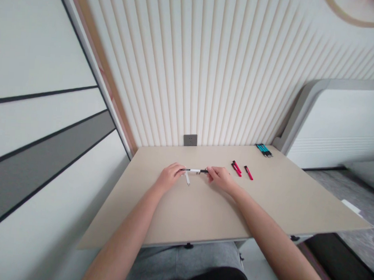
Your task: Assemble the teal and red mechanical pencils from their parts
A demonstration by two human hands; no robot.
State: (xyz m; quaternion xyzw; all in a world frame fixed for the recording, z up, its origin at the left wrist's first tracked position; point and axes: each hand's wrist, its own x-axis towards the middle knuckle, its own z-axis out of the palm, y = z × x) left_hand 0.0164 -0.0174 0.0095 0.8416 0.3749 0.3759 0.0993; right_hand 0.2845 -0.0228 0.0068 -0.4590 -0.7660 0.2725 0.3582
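Held level between both hands, just above the table, is a slim black-and-white pen (195,170). My left hand (169,176) pinches its left end, and my right hand (219,176) grips the black right end. Under the pen, near my left fingers, lies a small white pen part (187,179) on the tabletop. A few tiny dark bits sit close to my right fingertips, too small to name. The ends of the pen are partly hidden by my fingers.
Red pens with black ends (248,173) lie on the beige table (198,216) to the right of my hands. Farther back at the right is a row of several teal-and-black pens (264,150). A grey socket (190,140) sits on the ribbed wall behind.
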